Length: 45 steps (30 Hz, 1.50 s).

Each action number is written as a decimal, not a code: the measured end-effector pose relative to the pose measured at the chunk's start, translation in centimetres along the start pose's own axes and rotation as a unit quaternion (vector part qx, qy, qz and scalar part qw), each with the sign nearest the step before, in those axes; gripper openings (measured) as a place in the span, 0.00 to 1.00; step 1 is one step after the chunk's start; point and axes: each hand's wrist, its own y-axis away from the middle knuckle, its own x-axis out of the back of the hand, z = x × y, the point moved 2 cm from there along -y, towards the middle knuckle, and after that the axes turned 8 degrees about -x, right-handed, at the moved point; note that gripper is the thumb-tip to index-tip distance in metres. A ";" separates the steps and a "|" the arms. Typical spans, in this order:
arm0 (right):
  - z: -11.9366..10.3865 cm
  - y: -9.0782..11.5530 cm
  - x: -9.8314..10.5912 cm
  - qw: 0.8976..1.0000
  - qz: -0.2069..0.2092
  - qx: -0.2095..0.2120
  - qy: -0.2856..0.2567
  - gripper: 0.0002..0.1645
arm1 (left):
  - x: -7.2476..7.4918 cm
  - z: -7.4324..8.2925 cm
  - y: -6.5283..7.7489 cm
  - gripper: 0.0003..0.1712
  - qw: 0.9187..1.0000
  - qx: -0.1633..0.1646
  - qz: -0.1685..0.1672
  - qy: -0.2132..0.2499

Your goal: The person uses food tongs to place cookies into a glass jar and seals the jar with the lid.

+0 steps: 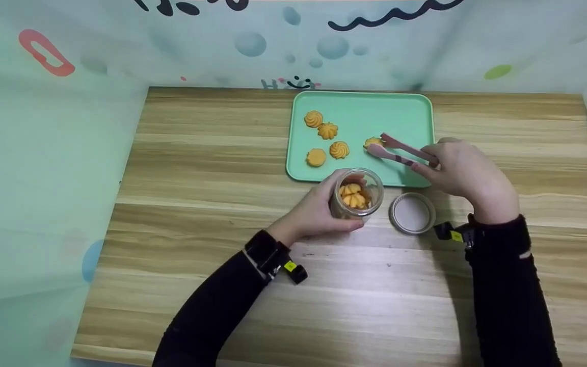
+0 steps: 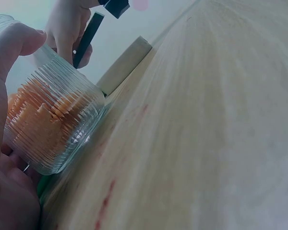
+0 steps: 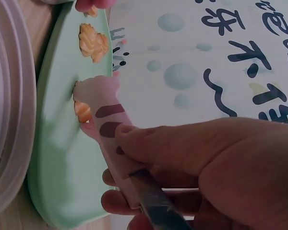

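My left hand (image 1: 321, 209) grips a ribbed glass jar (image 1: 338, 210) from its left side, thumb toward the front. Several flower-shaped cookies (image 1: 354, 197) lie inside the jar, also visible through its wall in the left wrist view. With my right hand (image 1: 469, 171) I hold pink tongs (image 1: 400, 154) whose tips are around a cookie (image 1: 373, 142) on the green tray (image 1: 400, 104). In the right wrist view the tongs (image 3: 103, 110) partly hide that cookie (image 3: 82, 111); whether they squeeze it I cannot tell.
Several more cookies (image 1: 327, 130) lie on the tray's left half. A round lid (image 1: 412, 213) rests on the wooden table (image 1: 196, 168) to the right of the jar, near the tray's front edge. Printed cloth walls (image 1: 222, 51) rise behind and beside the table.
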 end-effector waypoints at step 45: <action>-3.1 9.1 5.5 0.959 0.058 0.256 -0.103 0.12 | 0.0 -0.1 0.1 0.57 1.000 0.014 0.005 -0.018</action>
